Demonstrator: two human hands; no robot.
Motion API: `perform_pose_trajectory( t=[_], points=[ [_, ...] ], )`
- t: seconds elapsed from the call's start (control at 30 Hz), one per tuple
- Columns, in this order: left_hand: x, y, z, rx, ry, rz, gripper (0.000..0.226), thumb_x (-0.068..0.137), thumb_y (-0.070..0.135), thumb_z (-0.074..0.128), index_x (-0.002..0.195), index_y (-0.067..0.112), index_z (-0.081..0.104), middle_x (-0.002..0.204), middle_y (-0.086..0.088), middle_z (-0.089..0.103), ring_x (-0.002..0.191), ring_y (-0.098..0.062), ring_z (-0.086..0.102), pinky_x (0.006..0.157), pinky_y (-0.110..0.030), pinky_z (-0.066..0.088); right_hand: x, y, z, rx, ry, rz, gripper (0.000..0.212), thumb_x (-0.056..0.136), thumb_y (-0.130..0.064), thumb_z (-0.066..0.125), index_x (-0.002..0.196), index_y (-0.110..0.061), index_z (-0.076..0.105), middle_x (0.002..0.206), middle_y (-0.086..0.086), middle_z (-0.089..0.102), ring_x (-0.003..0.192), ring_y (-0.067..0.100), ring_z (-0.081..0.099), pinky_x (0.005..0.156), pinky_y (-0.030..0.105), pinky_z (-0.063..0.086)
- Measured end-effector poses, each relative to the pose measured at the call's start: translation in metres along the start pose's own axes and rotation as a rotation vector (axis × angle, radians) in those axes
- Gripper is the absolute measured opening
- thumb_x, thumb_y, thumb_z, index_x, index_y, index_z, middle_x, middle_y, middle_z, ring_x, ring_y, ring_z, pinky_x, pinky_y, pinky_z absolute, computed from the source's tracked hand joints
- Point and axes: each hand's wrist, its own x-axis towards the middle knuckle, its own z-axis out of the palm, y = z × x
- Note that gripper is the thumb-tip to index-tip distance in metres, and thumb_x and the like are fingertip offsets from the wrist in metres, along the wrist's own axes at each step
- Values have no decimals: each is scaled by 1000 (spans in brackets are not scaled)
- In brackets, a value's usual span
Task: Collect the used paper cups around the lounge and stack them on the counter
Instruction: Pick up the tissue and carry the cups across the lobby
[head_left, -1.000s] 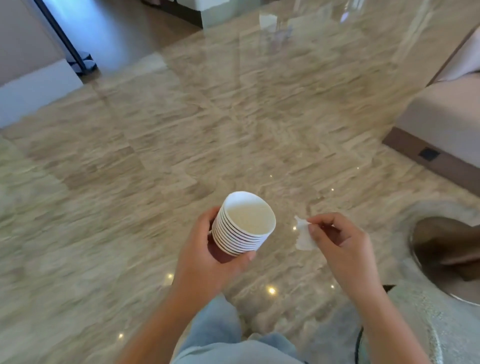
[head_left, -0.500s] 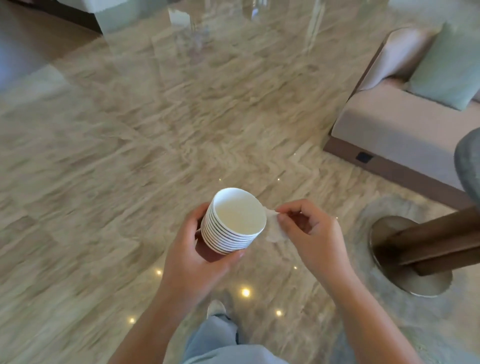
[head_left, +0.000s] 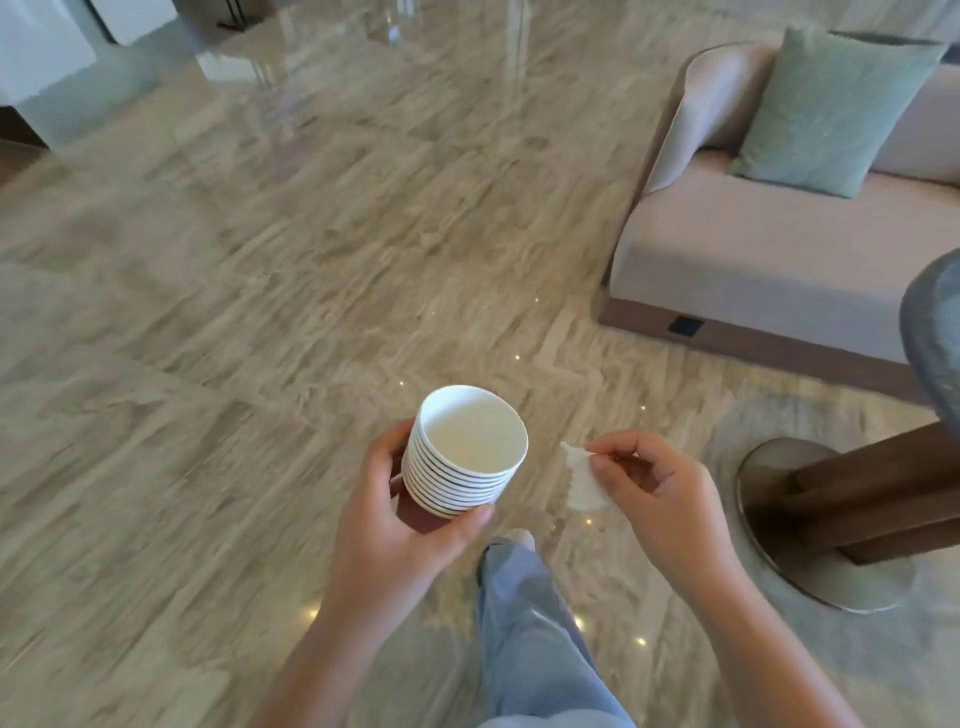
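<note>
Paper cups (head_left: 465, 457), nested, are sitting at centre over glossy marble floor (head_left: 260, 312); sofa (head_left: 769, 249) is lying at two o'clock. Left hand (head_left: 400, 525) is wrapping the stack; right hand (head_left: 660, 499) is pinching a paper scrap (head_left: 584, 480).

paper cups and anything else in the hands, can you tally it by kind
paper cups, nested in one stack in the left hand: about 9 by the rims showing
scrap of white paper, pinched in the right hand: 1
total: about 10 things, and no loose cup in view
</note>
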Motion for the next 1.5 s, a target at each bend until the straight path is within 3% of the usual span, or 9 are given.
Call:
perform_pose_trajectory(
  t=[0.17, 0.33, 0.5, 0.8, 0.9, 1.03, 1.2, 1.3, 1.5],
  points=[
    [120, 20, 54, 57, -125, 69, 68, 48, 46, 76, 109, 45, 48, 108, 36, 57, 96, 12, 57, 73, 0, 39, 124, -10, -24, 35, 86, -32, 29, 79, -6, 64, 70, -33, 65, 67, -17, 66, 58, -2, 54, 56, 7, 42],
    [233, 43, 101, 103, -205, 145, 70, 48, 48, 76, 108, 62, 42, 111, 36, 55, 97, 11, 57, 75, 0, 38, 233, -24, -52, 43, 183, -32, 27, 79, -5, 64, 72, -32, 65, 69, -1, 66, 60, 7, 55, 56, 11, 42],
    [332, 37, 132, 83, -216, 121, 67, 45, 49, 74, 105, 55, 45, 107, 41, 54, 94, 14, 55, 73, 2, 37, 320, -19, -54, 57, 213, 38, 24, 80, -9, 64, 75, -31, 67, 71, -8, 68, 61, 3, 58, 55, 10, 45],
    [549, 1, 140, 30, -188, 86, 67, 45, 46, 77, 105, 43, 46, 105, 41, 55, 93, 16, 56, 69, 2, 38, 533, -33, 6, 91, 207, 76, 24, 80, -6, 64, 72, -29, 68, 64, -7, 66, 58, 4, 55, 54, 11, 44],
    [633, -1, 128, 14, -173, 68, 69, 45, 40, 81, 103, 46, 46, 104, 43, 55, 93, 18, 55, 67, 2, 39, 620, -68, 37, 97, 175, 22, 24, 79, -5, 65, 71, -27, 67, 67, -2, 67, 60, 8, 56, 57, 17, 45],
    [738, 7, 118, 38, -166, 89, 68, 44, 48, 76, 103, 50, 44, 104, 43, 54, 94, 17, 55, 68, 2, 39, 719, -106, 68, 118, 119, -53, 23, 80, -5, 65, 73, -27, 67, 65, -7, 65, 57, 2, 53, 53, 11, 41],
    [824, -1, 130, 27, -186, 64, 66, 50, 24, 82, 105, 36, 45, 101, 40, 57, 90, 16, 57, 67, 1, 40, 804, -102, 79, 119, 127, 4, 25, 80, -5, 65, 71, -29, 68, 68, 7, 65, 58, 8, 51, 54, 16, 41],
    [874, -9, 150, 58, -206, 44, 67, 54, 17, 88, 104, 36, 47, 100, 41, 58, 89, 17, 58, 66, 2, 40, 858, -88, 73, 132, 148, 49, 27, 80, -3, 64, 70, -28, 68, 60, -6, 64, 51, 1, 50, 48, 9, 38],
    [1004, -7, 223, 35, -226, 43, 68, 45, 48, 76, 105, 42, 46, 105, 41, 55, 93, 15, 56, 70, 1, 40, 993, -62, 42, 131, 236, 72, 27, 80, -4, 64, 71, -29, 68, 66, -8, 67, 62, 4, 58, 58, 12, 46]
  ],
)
